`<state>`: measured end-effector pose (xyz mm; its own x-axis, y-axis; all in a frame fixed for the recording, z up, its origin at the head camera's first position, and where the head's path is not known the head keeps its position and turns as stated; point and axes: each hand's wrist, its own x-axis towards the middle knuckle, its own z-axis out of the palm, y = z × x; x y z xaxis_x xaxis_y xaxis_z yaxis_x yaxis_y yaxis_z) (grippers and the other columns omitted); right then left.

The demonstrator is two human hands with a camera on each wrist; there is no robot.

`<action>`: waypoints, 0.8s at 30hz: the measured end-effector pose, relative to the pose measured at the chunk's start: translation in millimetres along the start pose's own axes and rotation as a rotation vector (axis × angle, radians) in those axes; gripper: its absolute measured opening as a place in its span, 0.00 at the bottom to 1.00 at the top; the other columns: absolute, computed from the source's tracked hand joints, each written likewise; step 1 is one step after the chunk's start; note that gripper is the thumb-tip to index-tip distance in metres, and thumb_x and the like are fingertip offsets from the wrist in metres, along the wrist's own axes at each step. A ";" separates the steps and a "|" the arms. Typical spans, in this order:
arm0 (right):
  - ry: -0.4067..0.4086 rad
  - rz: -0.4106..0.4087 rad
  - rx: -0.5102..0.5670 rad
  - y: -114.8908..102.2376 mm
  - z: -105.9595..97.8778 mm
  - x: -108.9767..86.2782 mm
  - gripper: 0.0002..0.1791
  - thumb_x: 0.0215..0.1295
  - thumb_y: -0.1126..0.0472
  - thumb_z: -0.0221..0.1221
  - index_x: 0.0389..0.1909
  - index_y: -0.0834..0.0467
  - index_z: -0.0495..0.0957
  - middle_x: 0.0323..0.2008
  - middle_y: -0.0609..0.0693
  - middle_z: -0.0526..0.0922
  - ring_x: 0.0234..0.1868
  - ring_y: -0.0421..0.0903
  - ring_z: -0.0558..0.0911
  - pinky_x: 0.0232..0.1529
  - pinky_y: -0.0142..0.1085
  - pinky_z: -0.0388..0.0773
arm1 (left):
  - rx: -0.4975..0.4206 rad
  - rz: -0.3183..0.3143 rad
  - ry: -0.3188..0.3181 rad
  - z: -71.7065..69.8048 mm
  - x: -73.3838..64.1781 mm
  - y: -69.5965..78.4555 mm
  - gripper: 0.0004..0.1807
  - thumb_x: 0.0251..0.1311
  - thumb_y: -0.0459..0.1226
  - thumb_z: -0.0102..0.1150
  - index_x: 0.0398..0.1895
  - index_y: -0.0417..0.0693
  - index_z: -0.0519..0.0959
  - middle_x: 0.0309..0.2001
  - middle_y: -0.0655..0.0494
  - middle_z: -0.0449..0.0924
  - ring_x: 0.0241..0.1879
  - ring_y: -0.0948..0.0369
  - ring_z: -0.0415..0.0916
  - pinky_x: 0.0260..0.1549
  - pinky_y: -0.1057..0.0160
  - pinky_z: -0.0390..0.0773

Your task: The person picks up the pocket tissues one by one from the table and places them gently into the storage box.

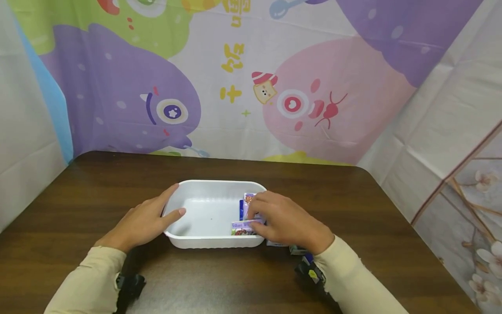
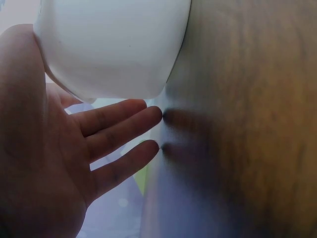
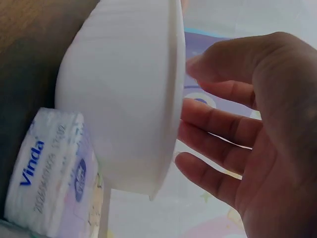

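A white plastic basin (image 1: 211, 242) sits on the table. My left hand (image 1: 147, 220) rests at its left end, thumb over the rim and fingers outside; in the left wrist view the hand's (image 2: 59, 153) fingers are extended and spread beside the basin wall (image 2: 114, 49). My right hand (image 1: 284, 220) reaches over the right end, fingertips at a purple tissue pack (image 1: 240, 228) in the front corner. Another tissue pack (image 1: 248, 200) with a blue item (image 1: 241, 210) lies behind it. In the right wrist view the hand's (image 3: 237, 124) loosely bent fingers are partly hidden by the rim, with a gap between thumb and fingers.
Outside the basin's right end stands a Vinda tissue pack (image 3: 44, 173); more packs (image 1: 297, 250) lie partly under the right forearm. The dark wooden table (image 1: 219, 279) runs back to a hanging cartoon cloth (image 1: 235, 122). White cloth walls flank both sides.
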<state>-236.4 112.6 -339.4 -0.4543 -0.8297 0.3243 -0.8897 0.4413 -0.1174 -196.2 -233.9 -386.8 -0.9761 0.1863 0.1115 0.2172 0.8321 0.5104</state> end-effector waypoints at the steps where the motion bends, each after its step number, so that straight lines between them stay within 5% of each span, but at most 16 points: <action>1: -0.004 0.018 0.001 0.6 -1.4 -0.6 0.04 0.63 0.57 0.67 0.35 0.51 0.82 0.38 0.40 0.80 0.42 0.39 0.76 0.47 0.35 0.76 | -0.001 0.000 -0.001 -0.1 0.0 0.1 0.45 0.70 0.63 0.47 0.81 0.51 0.48 0.72 0.38 0.63 0.66 0.37 0.66 0.56 0.31 0.66; 10: -0.065 0.291 0.007 15.0 -19.9 -12.0 0.06 0.67 0.54 0.65 0.41 0.48 0.84 0.37 0.37 0.81 0.37 0.38 0.77 0.46 0.35 0.78 | 0.004 0.002 -0.006 -0.7 0.3 0.7 0.45 0.71 0.63 0.47 0.81 0.52 0.48 0.72 0.39 0.63 0.66 0.37 0.67 0.55 0.31 0.66; 24: -0.263 0.501 0.057 29.9 -27.6 -20.9 0.12 0.66 0.52 0.65 0.48 0.49 0.84 0.41 0.39 0.83 0.42 0.39 0.80 0.53 0.42 0.79 | 0.006 -0.010 -0.007 -0.2 0.8 1.8 0.45 0.71 0.62 0.48 0.81 0.50 0.48 0.71 0.37 0.64 0.66 0.37 0.67 0.55 0.30 0.66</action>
<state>-252.3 152.6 -323.7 -0.8110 -0.5844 -0.0282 -0.5603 0.7896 -0.2500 -196.6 -232.4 -385.6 -0.9781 0.1818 0.1008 0.2078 0.8369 0.5063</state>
